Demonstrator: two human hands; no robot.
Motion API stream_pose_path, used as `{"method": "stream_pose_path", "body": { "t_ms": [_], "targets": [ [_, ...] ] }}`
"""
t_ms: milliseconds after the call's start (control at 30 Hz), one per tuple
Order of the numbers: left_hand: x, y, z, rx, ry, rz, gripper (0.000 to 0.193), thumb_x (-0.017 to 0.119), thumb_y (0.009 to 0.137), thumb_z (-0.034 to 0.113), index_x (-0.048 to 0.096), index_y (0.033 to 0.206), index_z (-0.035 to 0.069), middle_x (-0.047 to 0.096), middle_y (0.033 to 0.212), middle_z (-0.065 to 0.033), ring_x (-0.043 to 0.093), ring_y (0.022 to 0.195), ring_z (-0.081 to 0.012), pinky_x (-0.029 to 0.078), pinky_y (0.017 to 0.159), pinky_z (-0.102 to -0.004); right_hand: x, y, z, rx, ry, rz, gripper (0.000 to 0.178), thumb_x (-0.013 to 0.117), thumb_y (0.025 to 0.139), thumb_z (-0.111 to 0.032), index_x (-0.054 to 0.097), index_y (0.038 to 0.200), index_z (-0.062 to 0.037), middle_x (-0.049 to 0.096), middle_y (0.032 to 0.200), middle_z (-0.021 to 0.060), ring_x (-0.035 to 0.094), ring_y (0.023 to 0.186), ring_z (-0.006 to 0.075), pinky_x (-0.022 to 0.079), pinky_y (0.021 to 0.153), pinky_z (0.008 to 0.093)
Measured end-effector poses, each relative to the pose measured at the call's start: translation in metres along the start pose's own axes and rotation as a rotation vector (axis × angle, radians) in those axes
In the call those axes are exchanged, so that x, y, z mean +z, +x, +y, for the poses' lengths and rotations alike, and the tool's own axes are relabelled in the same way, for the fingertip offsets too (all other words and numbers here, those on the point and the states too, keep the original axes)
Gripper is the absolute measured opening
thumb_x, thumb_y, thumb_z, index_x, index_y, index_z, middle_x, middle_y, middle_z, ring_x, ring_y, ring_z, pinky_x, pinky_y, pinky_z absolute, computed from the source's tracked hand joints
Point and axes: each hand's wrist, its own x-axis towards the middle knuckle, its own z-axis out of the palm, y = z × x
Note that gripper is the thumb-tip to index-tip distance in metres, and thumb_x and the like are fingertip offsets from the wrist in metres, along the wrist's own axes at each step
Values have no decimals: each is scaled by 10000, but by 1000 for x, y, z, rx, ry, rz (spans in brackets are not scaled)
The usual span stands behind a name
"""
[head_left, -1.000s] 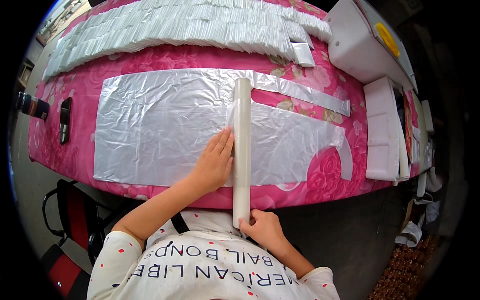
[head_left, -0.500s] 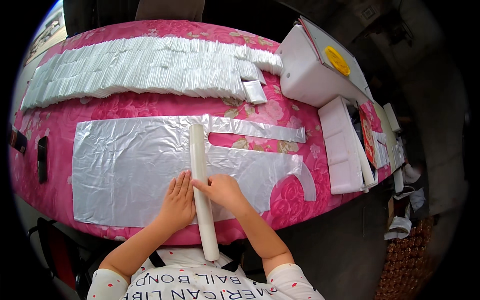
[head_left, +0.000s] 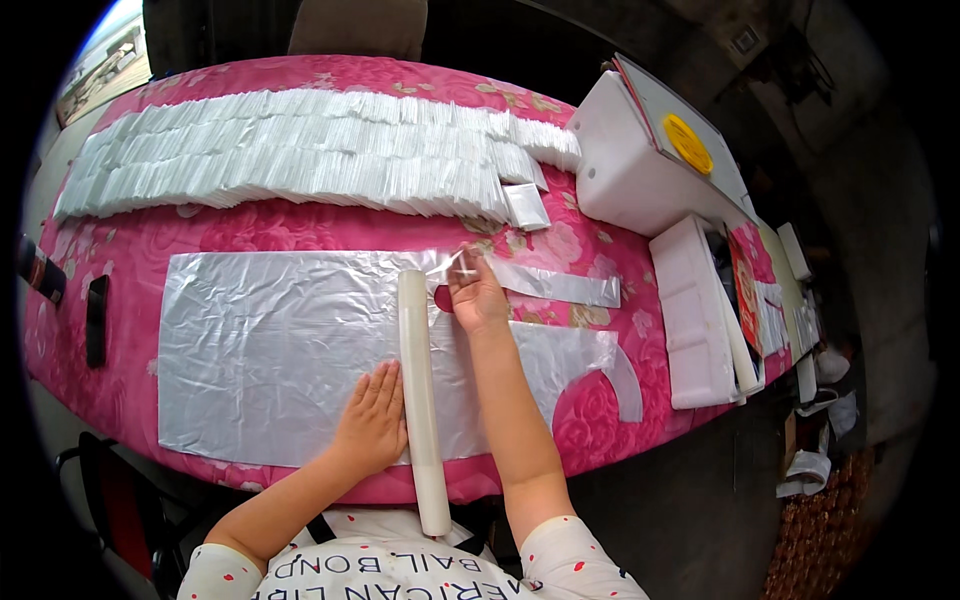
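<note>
A thin, silvery translucent plastic apron point(head_left: 270, 350) lies spread on the table, its strap pieces toward the right. Across it, from near its far edge to past the table's near edge, runs a long whitish tube point(head_left: 424, 410). My left hand point(head_left: 372, 425) lies flat on the plastic just left of the tube, fingers stretched out. Beyond the tube's middle and to its right, my right hand point(head_left: 477, 292) pinches the apron's far edge near the base of the far strap. The plastic there is lifted a little and blurred.
Rows of folded white plastic packets point(head_left: 290, 150) fill the far side of the pink flowered tablecloth point(head_left: 330, 232). One single packet point(head_left: 527, 206) lies by their right end. White foam boxes point(head_left: 690, 330) stand at the right. A dark phone point(head_left: 96, 320) and a dark bottle point(head_left: 42, 270) are at the left.
My right hand has left the tube and moved away from me to the apron's far edge, taking hold of the plastic. My left hand stays flat beside the tube.
</note>
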Motion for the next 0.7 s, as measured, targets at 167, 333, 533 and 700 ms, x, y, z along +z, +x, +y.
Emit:
{"method": "stream_pose_path", "body": {
  "t_ms": [167, 333, 533, 700],
  "targets": [
    [3, 1, 3, 8, 1, -6, 600, 385, 828, 243, 328, 1322, -93, 291, 1412, -223, 217, 1349, -323, 113, 1108, -440, -45, 15, -115, -238, 72, -176, 199, 481, 918, -174, 578, 1068, -87, 627, 1099, 72, 611, 990, 214, 513, 824, 384],
    [5, 0, 3, 10, 12, 6, 597, 380, 831, 242, 327, 1322, -93, 293, 1411, -224, 219, 1348, -322, 111, 1109, -437, 2, -25, -191, -500, 14, -62, 343, 330, 967, -269, 521, 1162, -60, 556, 1216, 101, 545, 1098, 255, 479, 886, 403],
    [2, 1, 3, 3, -2, 22, 590, 388, 834, 233, 327, 1321, -94, 295, 1405, -235, 225, 1345, -326, 130, 1105, -438, 126, -95, -52, -511, -791, -493, 435, 349, 971, -202, 362, 1323, 53, 464, 1321, 115, 409, 1249, 202, 271, 1062, 308],
    [9, -2, -1, 72, -4, 109, 615, 413, 849, 252, 291, 1322, -122, 249, 1412, -278, 238, 1336, -366, 168, 1086, -465, 138, -137, 152, -515, -1387, -854, 364, 447, 890, -151, 476, 1190, 52, 494, 1231, 229, 393, 1198, 404, 253, 1017, 502]
  ]
}}
